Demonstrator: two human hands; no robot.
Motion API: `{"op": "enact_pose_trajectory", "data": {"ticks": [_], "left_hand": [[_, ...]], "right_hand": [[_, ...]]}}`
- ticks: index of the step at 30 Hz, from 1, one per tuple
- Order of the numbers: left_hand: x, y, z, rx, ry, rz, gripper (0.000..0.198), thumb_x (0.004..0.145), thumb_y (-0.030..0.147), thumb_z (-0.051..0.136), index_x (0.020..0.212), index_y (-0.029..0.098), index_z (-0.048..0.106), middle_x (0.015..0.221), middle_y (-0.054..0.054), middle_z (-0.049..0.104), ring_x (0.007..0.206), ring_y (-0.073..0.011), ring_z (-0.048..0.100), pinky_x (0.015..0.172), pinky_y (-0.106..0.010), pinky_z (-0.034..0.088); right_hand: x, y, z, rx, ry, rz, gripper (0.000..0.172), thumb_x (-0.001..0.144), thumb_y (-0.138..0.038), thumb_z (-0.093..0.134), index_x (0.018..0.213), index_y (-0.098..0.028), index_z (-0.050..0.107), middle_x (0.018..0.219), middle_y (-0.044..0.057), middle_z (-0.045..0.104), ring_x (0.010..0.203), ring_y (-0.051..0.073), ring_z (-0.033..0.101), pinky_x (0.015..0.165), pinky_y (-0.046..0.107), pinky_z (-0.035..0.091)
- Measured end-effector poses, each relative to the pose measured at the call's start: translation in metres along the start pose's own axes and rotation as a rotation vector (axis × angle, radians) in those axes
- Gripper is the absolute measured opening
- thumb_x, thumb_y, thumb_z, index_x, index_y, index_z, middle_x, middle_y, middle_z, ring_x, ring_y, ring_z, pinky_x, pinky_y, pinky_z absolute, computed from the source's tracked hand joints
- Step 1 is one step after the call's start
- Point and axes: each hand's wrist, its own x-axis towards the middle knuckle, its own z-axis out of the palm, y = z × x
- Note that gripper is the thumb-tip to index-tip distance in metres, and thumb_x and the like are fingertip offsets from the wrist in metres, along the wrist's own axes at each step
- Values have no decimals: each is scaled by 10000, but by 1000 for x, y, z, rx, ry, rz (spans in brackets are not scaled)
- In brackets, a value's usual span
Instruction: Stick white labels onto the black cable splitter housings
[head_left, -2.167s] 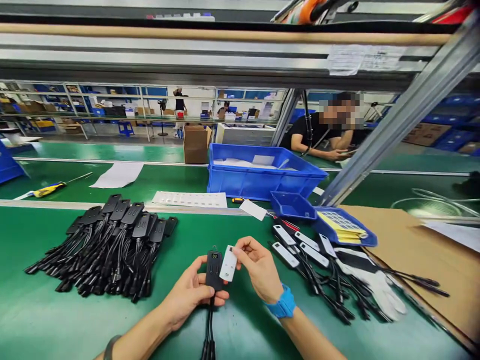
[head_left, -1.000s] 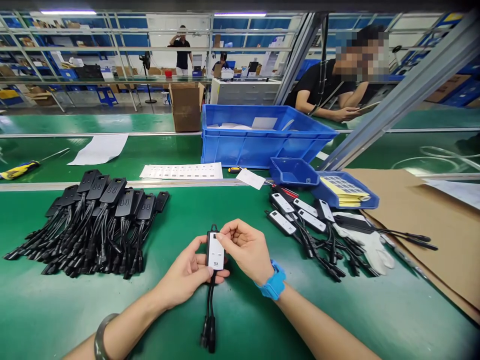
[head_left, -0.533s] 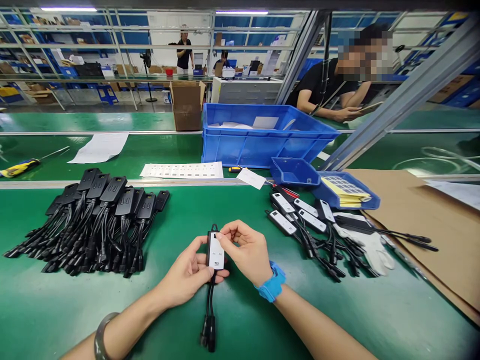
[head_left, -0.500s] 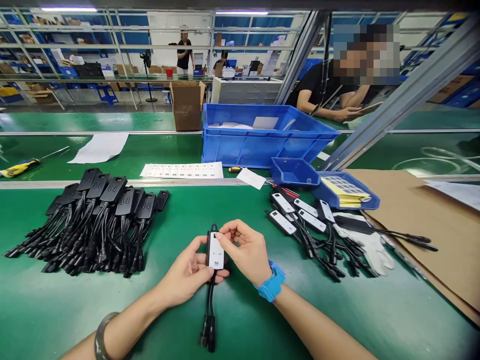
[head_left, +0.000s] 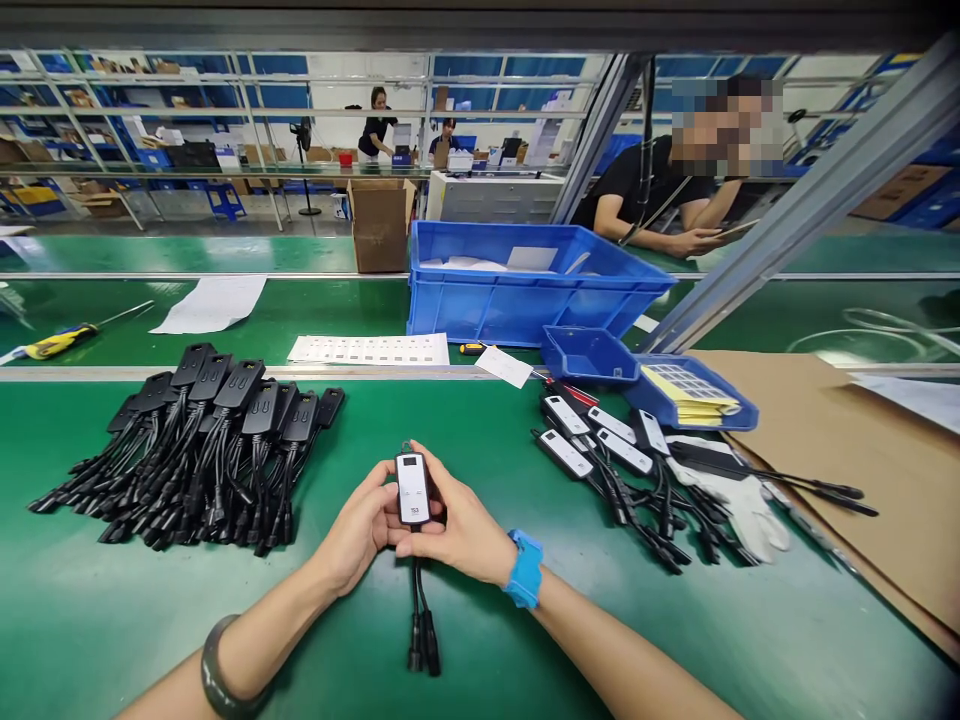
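Between both hands, over the green bench, is a small black controller box (head_left: 412,490) with a white front label. Its face is turned up toward me, and two black cables with plugs (head_left: 421,640) hang from its lower end. My left hand (head_left: 361,530) grips its left side, the fingers partly hidden behind it. My right hand (head_left: 461,525) is closed round its right side and lower end. To the left lies a heap of black controllers without white labels (head_left: 241,385), their cables fanned toward me. White-labelled controllers (head_left: 566,455) lie in a pile to the right.
Behind the bench strip stand a large blue bin (head_left: 487,300) and a small blue tray (head_left: 589,355). Another tray holds yellow-edged label sheets (head_left: 686,390). A white glove (head_left: 750,515), cardboard (head_left: 862,470), a sticker strip (head_left: 367,350) and a screwdriver (head_left: 64,340) lie around. A person (head_left: 637,190) sits opposite.
My right hand has moved from the controller's upper label area down to its right side and lower end. The controller has shifted slightly left. The camera view has tilted up a little.
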Motion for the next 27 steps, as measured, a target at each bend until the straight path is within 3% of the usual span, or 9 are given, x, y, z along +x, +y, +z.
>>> {"op": "enact_pose_trajectory", "data": {"ticks": [3, 5, 10, 12, 14, 17, 21, 24, 27], "left_hand": [[0, -3, 0, 46, 29, 10, 332, 911, 363, 498, 1173, 177, 415, 950, -112, 668, 835, -248, 679, 701, -335, 559], [1, -6, 0, 114, 49, 18, 400, 898, 400, 535, 1195, 175, 391, 946, -113, 668, 801, -247, 683, 709, -360, 567], [2, -13, -1, 257, 81, 66, 511, 873, 461, 580, 1234, 165, 372, 910, -103, 675, 729, -230, 678, 672, -363, 578], [4, -13, -2, 205, 118, 71, 556, 854, 453, 617, 1266, 176, 368, 983, -113, 671, 787, -243, 678, 682, -357, 575], [6, -11, -1, 85, 138, 70, 579, 861, 449, 612, 1313, 194, 354, 1086, -122, 652, 902, -263, 664, 766, -376, 560], [7, -6, 0, -71, 94, 50, 631, 905, 492, 528, 1410, 225, 263, 1173, -130, 630, 1059, -285, 612, 947, -441, 472], [7, -4, -1, -108, -8, 28, 730, 911, 544, 479, 1473, 247, 122, 1302, -133, 557, 1185, -293, 532, 1081, -493, 333], [9, -7, -6, -116, -84, 46, 762, 916, 556, 455, 1483, 240, 56, 1370, -129, 496, 1245, -284, 479, 1114, -495, 293], [11, -9, -13, -62, -122, 61, 743, 914, 588, 420, 1481, 252, 78, 1411, -117, 451, 1290, -281, 429, 1117, -494, 295]], "right_hand": [[0, 3, -1, 73, 0, -12, 679, 878, -371, 530, 1469, -186, 251, 1167, 86, 592, 945, 192, 578, 861, 358, 494], [1, 7, 0, 57, 47, -28, 536, 929, -313, 414, 1440, -178, 327, 1092, 75, 624, 886, 175, 583, 824, 331, 495], [3, 10, 7, -49, 105, -14, 468, 911, -231, 425, 1379, -205, 415, 891, 25, 638, 626, 124, 537, 579, 238, 468], [5, 8, 9, -121, 120, -28, 480, 918, -220, 408, 1398, -203, 390, 902, 34, 644, 691, 146, 573, 650, 270, 496], [6, 5, 8, -231, 156, -73, 567, 902, -251, 463, 1443, -174, 309, 1055, 85, 634, 899, 204, 597, 812, 351, 506], [9, 1, -2, -399, 206, -152, 710, 834, -274, 586, 1454, -144, 266, 1293, 145, 523, 1169, 262, 497, 1000, 429, 427], [10, -6, -20, -476, 221, -197, 515, 874, -188, 502, 1379, -179, 402, 1304, 109, 517, 1179, 212, 504, 1031, 379, 417], [10, -10, -24, -482, 159, -214, 513, 862, -258, 578, 1353, -201, 444, 1302, 94, 498, 1187, 210, 494, 1032, 343, 417], [13, -12, -29, -551, 159, -214, 506, 861, -193, 535, 1357, -205, 437, 1278, 97, 487, 1169, 201, 499, 1019, 327, 424]]}}
